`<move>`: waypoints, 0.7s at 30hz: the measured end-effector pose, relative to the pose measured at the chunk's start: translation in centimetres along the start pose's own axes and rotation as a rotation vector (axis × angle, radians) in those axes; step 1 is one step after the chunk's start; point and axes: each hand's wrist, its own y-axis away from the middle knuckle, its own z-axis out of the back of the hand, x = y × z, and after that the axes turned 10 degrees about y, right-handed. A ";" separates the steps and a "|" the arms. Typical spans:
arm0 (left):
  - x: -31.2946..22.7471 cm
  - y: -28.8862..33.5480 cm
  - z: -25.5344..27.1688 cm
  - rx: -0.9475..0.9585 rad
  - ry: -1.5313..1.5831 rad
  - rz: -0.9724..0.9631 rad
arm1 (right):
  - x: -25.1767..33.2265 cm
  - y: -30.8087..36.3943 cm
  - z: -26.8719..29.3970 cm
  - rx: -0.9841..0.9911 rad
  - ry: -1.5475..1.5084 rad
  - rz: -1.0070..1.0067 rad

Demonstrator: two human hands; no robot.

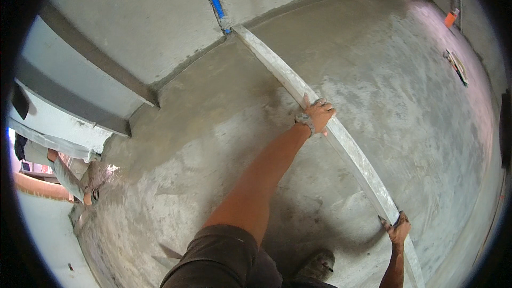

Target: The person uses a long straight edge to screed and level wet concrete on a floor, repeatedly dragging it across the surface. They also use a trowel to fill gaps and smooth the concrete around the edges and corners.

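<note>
A long, pale metal straightedge [354, 152], smeared with cement, runs slantwise from the far wall to the lower right. My left hand [319, 114] is closed over its middle, fingers wrapped across the top edge; a watch-like band smeared with grey sits on that wrist. Lower right, my right hand [397, 228] grips the same bar nearer to me, thumb on one side and fingers on the other. The bar lies on or just above the grey cement floor [213, 170]; I cannot tell whether it touches along its whole length.
My shoe [320, 264] stands on the floor below. By the doorway at left, another person's leg [66, 173] and foot show. The far wall has a cut channel with blue conduit [216, 5]. At right are an orange piece [451, 18] and loose wires [457, 68]. A pointed flat piece [169, 253] lies lower left.
</note>
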 end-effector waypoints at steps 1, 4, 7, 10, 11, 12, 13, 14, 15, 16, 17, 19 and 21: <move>-0.1 0.3 0.0 0.010 -0.005 0.003 | 0.2 0.0 0.1 -0.001 0.002 0.004; 0.2 0.9 -0.2 0.000 -0.014 0.004 | -0.1 0.3 -0.1 -0.009 -0.001 0.031; 0.5 1.4 -0.6 -0.009 -0.018 0.009 | -0.4 0.6 -0.4 -0.004 0.032 0.046; 0.5 2.2 -0.8 0.006 -0.014 0.026 | 0.0 0.8 -0.5 -0.043 -0.019 0.072; 0.5 2.4 -0.7 0.007 -0.011 0.029 | 0.0 0.8 -0.4 -0.028 -0.005 0.070; 0.5 2.7 -0.6 0.007 -0.008 0.028 | -0.2 0.9 -0.4 -0.011 0.009 0.069; 0.6 3.0 -0.6 0.006 -0.005 0.027 | -0.2 0.9 -0.3 0.004 0.023 0.066; 0.7 3.2 -0.6 0.006 -0.002 0.026 | -0.2 1.0 -0.3 0.014 0.025 0.057; 0.7 3.4 -0.6 0.008 -0.002 0.029 | -0.1 1.1 -0.2 0.025 0.027 0.048; 0.8 3.6 -0.7 0.009 -0.003 0.034 | 0.0 1.2 -0.1 0.035 0.029 0.040; 0.8 3.8 -0.8 0.010 -0.004 0.039 | -0.1 1.3 -0.3 0.014 0.025 0.051; 0.9 4.2 -1.0 0.019 0.005 0.042 | -0.1 1.4 -0.6 -0.026 0.018 0.073; 1.1 4.6 -1.2 0.014 0.010 0.043 | 0.2 1.6 -0.3 0.007 -0.003 0.071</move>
